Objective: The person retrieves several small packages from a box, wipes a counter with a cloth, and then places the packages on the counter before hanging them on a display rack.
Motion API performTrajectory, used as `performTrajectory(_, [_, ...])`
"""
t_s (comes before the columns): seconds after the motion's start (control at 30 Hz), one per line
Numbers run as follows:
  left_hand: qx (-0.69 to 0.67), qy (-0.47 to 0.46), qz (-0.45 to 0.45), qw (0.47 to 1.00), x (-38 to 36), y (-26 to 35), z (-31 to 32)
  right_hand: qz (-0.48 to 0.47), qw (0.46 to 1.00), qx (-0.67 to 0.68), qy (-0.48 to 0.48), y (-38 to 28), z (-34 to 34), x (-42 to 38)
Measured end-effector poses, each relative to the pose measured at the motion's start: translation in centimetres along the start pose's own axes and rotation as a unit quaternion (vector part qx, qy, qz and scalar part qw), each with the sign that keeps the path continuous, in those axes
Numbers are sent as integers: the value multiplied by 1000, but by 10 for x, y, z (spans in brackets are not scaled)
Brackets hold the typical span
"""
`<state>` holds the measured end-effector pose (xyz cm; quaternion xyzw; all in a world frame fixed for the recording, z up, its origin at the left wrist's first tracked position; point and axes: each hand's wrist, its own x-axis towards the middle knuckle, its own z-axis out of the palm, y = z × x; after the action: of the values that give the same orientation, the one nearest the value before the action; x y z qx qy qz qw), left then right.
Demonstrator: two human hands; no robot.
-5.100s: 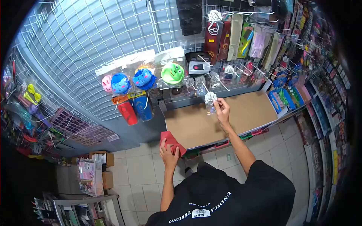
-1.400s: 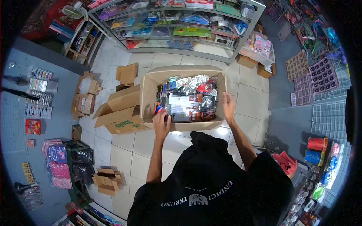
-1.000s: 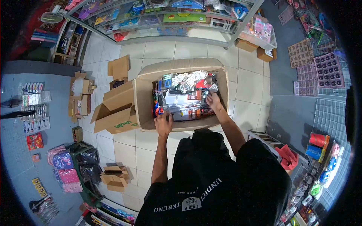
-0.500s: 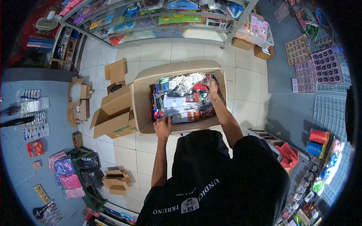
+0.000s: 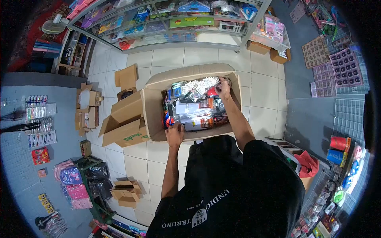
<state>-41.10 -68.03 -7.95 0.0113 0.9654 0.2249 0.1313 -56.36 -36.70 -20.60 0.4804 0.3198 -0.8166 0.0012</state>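
Observation:
An open cardboard box [image 5: 152, 115] filled with plastic-wrapped goods stands on the floor in front of me. My left hand [image 5: 174, 135] is bent over the near rim at its left corner, beside a small blue-and-red item [image 5: 170, 120]. Inside the far right corner, my right hand [image 5: 224, 88] has its fingers curled at the edge of the packets; what they grip is hard to make out. A red item [image 5: 212, 92] lies just left of those fingers. Shiny silvery-white packets [image 5: 196, 87] spread along the far side, with clear-wrapped white packs [image 5: 188, 110] in the middle.
Another open carton [image 5: 125, 123] touches the box's left side. Smaller cartons [image 5: 88, 107] stand farther left, and one [image 5: 127, 193] sits near the bags. A glass display case [image 5: 178, 45] runs across the far side. Wall racks with hanging goods flank both sides.
The whole view has shifted slightly, so the box appears a little farther right. My right hand's fingers have drawn in at the far right corner. My left hand stays at the near rim.

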Motion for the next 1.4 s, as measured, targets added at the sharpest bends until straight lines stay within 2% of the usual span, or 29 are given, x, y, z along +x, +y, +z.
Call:
performTrajectory(0.07, [18,-3,0,1000,0,5,-4,-22,1000,7,22,0,6,-7])
performTrajectory(0.1, [12,7,4,1000,0,4,-3,-66,998,13,9,-10,18,-43])
performTrajectory(0.2, [4,28,14,999,2,-1,3,-100,987,22,-120,-9,2,-37])
performTrajectory(0.3, [15,24,16,999,2,-4,5,-56,993,70,-74,-11,2,-29])
performTrajectory(0.4, [22,26,21,999,2,-3,4,-21,997,5,-77,-22,5,-34])
performTrajectory(0.53, [27,21,11,999,3,-3,7,-59,994,-23,-88,-16,-2,-29])
performTrajectory(0.57, [24,16,9,1000,5,-6,9,-56,991,3,-117,-16,-6,-25])
performTrajectory(0.67, [10,-7,7,1000,3,1,-1,-27,996,0,-85,-27,3,-41])
performTrajectory(0.77, [26,36,31,999,1,1,3,-32,997,-23,-71,-25,4,-46])
performTrajectory(0.87, [9,16,13,1000,3,-1,4,-49,994,-11,-96,-12,-5,-15])
performTrajectory(0.97, [4,5,7,1000,4,-2,5,-70,989,-20,-128,-18,-7,-29])
performTrajectory(1.17, [40,10,9,999,0,3,0,-44,992,-90,-77,-19,-9,-14])
performTrajectory(1.2, [30,30,22,999,-2,4,0,-27,993,-47,-105,-26,-3,-30])
performTrajectory(1.27, [8,13,14,1000,1,-3,4,-85,989,26,-116,-3,-9,-15])
performTrajectory(1.3, [33,27,23,999,-1,1,1,-60,990,-11,-129,4,-14,10])
performTrajectory(1.4, [23,-3,12,1000,2,-4,2,-70,997,-35,3,-16,14,-44])
